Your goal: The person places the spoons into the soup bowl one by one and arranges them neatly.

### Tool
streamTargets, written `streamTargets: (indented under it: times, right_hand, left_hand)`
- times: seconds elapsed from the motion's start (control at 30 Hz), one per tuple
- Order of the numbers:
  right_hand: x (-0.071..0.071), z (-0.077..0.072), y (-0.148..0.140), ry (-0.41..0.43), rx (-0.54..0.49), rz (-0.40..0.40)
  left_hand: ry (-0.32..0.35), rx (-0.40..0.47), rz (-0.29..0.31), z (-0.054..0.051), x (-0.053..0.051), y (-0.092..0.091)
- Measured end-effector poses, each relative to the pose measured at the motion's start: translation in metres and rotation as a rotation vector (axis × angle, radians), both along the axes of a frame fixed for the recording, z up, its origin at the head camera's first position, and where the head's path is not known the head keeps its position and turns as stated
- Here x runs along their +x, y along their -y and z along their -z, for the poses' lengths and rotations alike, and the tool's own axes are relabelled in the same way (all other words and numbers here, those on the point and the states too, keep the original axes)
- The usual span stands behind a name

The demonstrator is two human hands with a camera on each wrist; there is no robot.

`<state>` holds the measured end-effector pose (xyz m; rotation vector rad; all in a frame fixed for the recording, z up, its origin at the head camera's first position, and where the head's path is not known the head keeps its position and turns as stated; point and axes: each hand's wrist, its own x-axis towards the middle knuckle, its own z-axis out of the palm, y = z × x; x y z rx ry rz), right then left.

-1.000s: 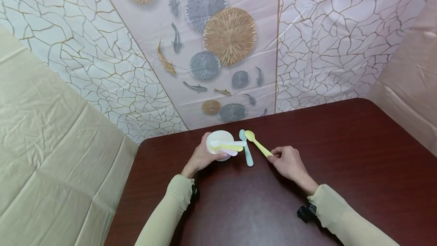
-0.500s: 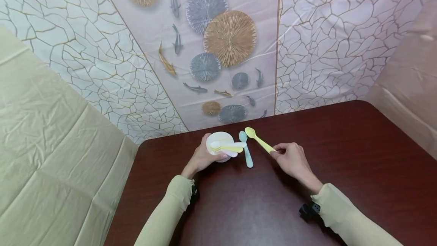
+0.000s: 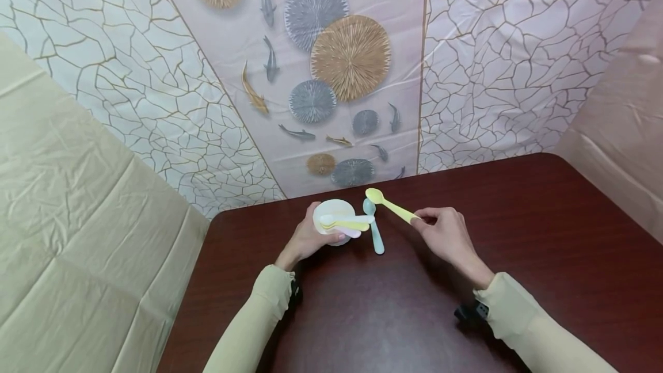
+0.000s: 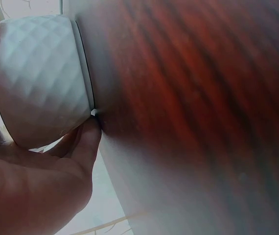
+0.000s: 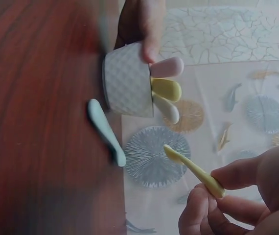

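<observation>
A white bowl (image 3: 334, 208) with a quilted diamond pattern on its wall stands on the table, and my left hand (image 3: 305, 236) grips it around the side. Three spoons lean in the bowl with their handles over the rim: a pink spoon (image 5: 168, 67), a yellow spoon (image 5: 167, 90) and a whitish spoon (image 5: 167, 108). With thumb and fingers my right hand (image 3: 449, 239) pinches the handle end of another yellow spoon (image 3: 396, 209), held above the table, its head pointing left. A light blue spoon (image 3: 376, 235) lies on the table just right of the bowl.
The dark red-brown table (image 3: 373, 315) reaches back to a patterned cloth wall (image 3: 357, 143). Beige cloth (image 3: 93, 235) hangs at the left side. A black wrist camera (image 3: 471, 311) sits below the right sleeve.
My right hand has lifted the yellow spoon, first drawing slightly right, then raising it so its head swings left above the light blue spoon. The left hand and bowl stay nearly still.
</observation>
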<state>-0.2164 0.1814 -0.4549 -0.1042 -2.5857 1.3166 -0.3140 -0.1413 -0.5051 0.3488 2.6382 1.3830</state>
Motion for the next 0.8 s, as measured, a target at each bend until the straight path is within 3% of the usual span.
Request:
streamTargets:
  times: [0.5,0.8]
  right_hand:
    - [-0.012,-0.016,0.01,-0.022,-0.032,-0.052]
    - [-0.031,-0.015,0.024,0.044,-0.12,-0.136]
  left_hand:
    - [-0.004,-0.009,0.001,0.0,-0.002,0.001]
    - [0.002,-0.02,0.003,0.002,-0.001,0.002]
